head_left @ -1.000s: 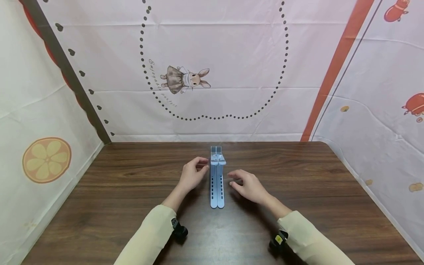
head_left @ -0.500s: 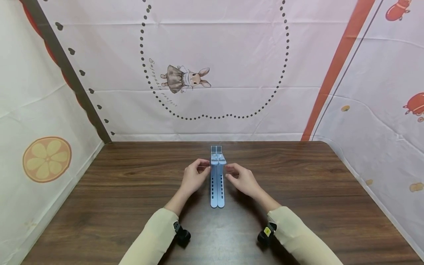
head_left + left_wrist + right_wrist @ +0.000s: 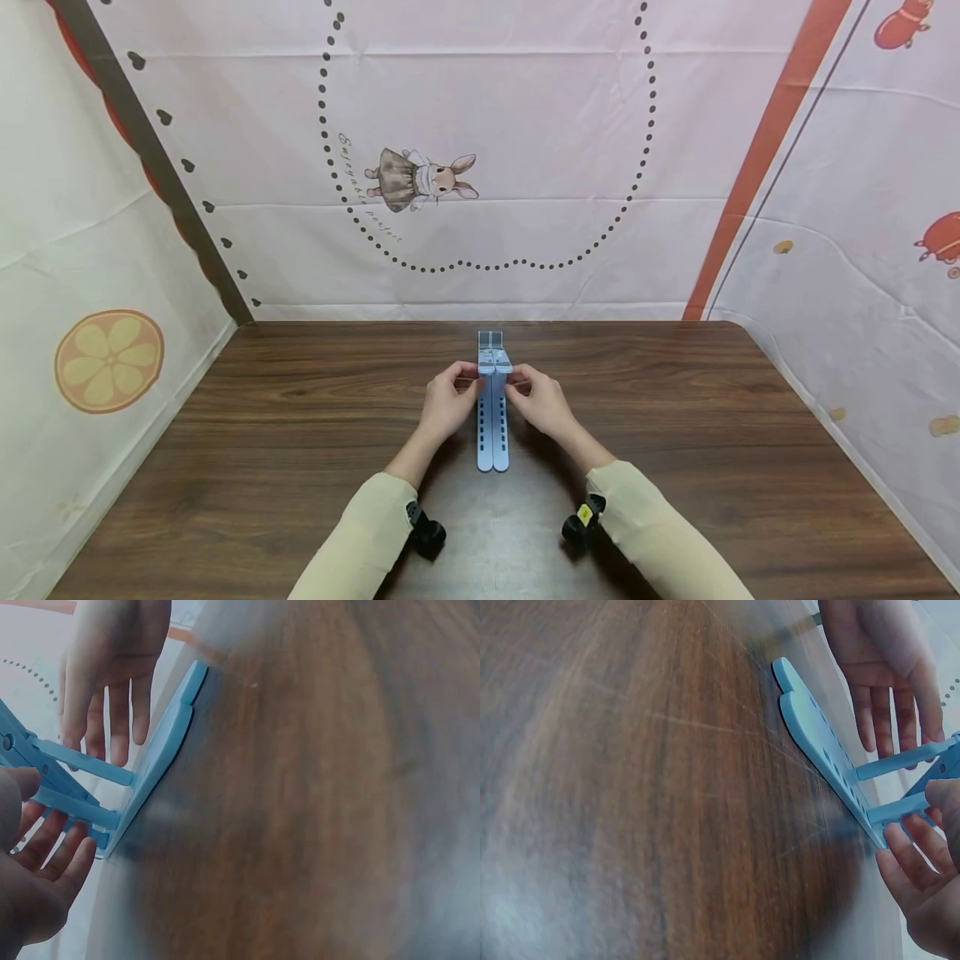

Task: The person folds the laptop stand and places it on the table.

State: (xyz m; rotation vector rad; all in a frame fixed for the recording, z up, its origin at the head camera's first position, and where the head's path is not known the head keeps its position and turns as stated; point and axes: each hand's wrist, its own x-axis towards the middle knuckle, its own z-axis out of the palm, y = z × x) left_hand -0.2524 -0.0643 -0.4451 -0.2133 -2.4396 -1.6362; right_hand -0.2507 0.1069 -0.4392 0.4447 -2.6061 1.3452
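Note:
A light blue folding stand (image 3: 492, 425) stands upright on the table, its two slotted base bars side by side and pointing toward me. Struts rise from the base to a slanted upper part (image 3: 492, 358). My left hand (image 3: 447, 402) pinches the upper part from the left, thumb in front and fingers behind. From the right, my right hand (image 3: 543, 405) pinches it at the same height. The left wrist view has the stand's struts (image 3: 82, 806) between both hands; the right wrist view shows the base (image 3: 817, 735) flat on the wood. Some fingertips are hidden behind the stand.
The dark wooden table (image 3: 300, 433) spreads out around the stand. A patterned white cloth (image 3: 555, 150) hangs behind its far edge and along both sides. Black wrist cameras (image 3: 429, 537) sit at both cuffs.
Both hands have closed in on the stand, the right moving left and slightly forward, the left moving slightly right. Their fingers now meet its upper part. The stand has not moved.

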